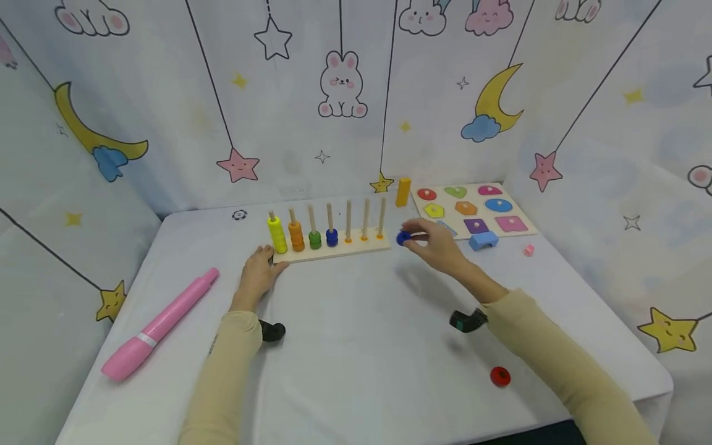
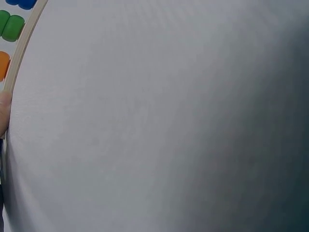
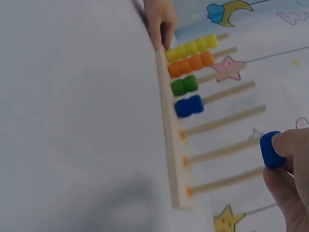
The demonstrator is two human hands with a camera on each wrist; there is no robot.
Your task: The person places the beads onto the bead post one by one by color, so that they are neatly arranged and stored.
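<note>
The person's right hand (image 1: 439, 242) hovers just off the right end of the wooden peg board (image 1: 334, 247), pinching a blue ring (image 1: 403, 237) between thumb and fingertips. The ring is off the desk (image 1: 356, 346), held in the air near the last bare peg and not on any peg. The right wrist view shows it the same way: the blue ring (image 3: 270, 150) sits against the fingers (image 3: 294, 145), close to the tips of the empty pegs.

The left hand (image 1: 258, 272) rests on the desk at the board's left front corner, fingers relaxed and touching the wooden edge, gripping nothing.

On the board, yellow rings (image 1: 277, 235) fill the first peg, orange rings (image 1: 296, 236) the second, green ones (image 1: 314, 240) the third and blue ones (image 1: 332, 237) the fourth; three pegs to the right stand bare.

A pink marker-shaped toy (image 1: 161, 321) lies at the left of the desk. A red ring (image 1: 499, 376) lies near the right forearm. Behind the right hand lies a shape puzzle board (image 1: 473, 209), with a light blue block (image 1: 483, 240) at its front edge and an orange cylinder (image 1: 403, 191) upright beside it.
</note>
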